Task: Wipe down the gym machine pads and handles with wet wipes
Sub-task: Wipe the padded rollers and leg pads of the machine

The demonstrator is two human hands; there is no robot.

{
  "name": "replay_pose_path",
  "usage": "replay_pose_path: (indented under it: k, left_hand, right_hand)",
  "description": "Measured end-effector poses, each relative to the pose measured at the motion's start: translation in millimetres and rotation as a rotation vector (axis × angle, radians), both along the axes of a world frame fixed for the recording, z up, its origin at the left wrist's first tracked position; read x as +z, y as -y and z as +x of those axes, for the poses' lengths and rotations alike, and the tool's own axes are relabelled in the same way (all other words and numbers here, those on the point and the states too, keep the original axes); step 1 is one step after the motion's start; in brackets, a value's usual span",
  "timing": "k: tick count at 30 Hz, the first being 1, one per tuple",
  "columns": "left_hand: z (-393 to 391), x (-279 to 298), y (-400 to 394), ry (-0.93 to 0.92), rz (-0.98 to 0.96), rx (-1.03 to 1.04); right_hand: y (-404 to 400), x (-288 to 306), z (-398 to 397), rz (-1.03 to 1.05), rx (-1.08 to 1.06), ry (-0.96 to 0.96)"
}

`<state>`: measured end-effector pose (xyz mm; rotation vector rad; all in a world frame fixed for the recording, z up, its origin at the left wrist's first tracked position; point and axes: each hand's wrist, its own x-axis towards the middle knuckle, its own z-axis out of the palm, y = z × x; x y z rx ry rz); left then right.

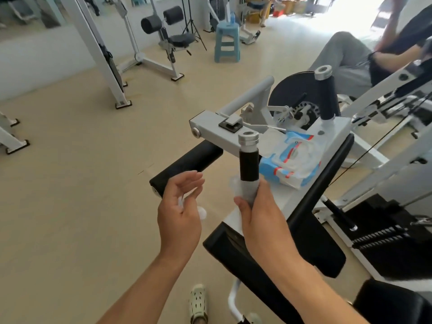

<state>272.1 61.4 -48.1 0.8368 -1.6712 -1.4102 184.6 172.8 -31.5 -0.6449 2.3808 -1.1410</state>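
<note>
**gymrat_22:** Two handles on this machine, and the near handle [249,160] is the one getting cleaned. The right hand [254,213] is curled round its lower end with a wet wipe [243,190] wrapped between palm and grip. The left hand [180,206] hovers just left of that handle, fingers loosely spread. Something pale and blurry sits at the palm, can't tell if it's actually held.

**padwiper:** Where's the pack?

**gymrat_22:** The wipes pack [289,160] lies on the white frame just right of the near handle. The far handle [327,99] stands beyond it.

**padwiper:** Handling tips?

**gymrat_22:** I'd guess the wipe is limp, light and slick, so it'll bunch up. Wrap it fully round the rubber and squeeze while sliding up. The handle looks rigid and bolted, so it should take firm pressure. The roller pad [187,163], left of the handle, probably gives a bit.
</note>
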Motion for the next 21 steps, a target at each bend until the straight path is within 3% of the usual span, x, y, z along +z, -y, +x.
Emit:
replay_pose_path:
  k: [7, 12, 17, 19, 21]
  left_hand:
    - [-15, 11, 10, -0.047, 0.044, -0.068]
    - [-25, 24, 12, -0.121, -0.03, -0.104]
    - [-34, 39, -8, -0.252, -0.438, -0.238]
    - [-46, 50, -20, -0.325, -0.605, -0.436]
    - [-65, 59, -33, -0.263, -0.714, -0.638]
  right_hand:
    - [41, 38, -24, -0.227, -0.095, -0.093]
    - [12, 6, 6, -0.104, -0.126, -0.091]
    - [-41, 3, 19, -0.294, -0.315, -0.086]
    - [-56, -2, 18, -0.461, -0.53, -0.082]
    - [-70, -16, 8, -0.576, -0.785, -0.109]
